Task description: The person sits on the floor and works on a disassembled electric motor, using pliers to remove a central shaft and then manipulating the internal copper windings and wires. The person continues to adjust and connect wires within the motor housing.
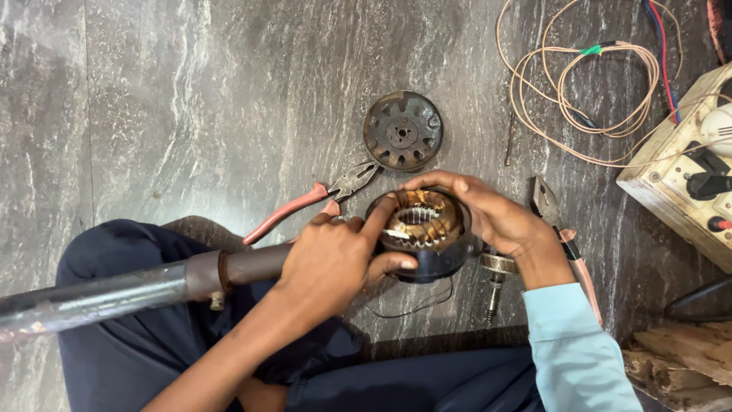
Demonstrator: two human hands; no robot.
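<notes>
The person sits on a grey marbled stone floor (191, 91), and both hands grip a round black motor housing with copper windings and a toothed steel core (421, 233), held just above the floor in front of the knees. The left hand (332, 263) clasps its near-left side, forefinger laid across the rim and thumb pressed under it. The right hand (488, 214) curls around the far-right rim, fingers bent over the top. A long dark metal pipe (137, 290) lies across the lap, running from the left edge toward the housing. Red-handled pliers (309, 200) lie on the floor just behind the left hand, and a round slotted black metal cover (402, 130) sits beyond them.
</notes>
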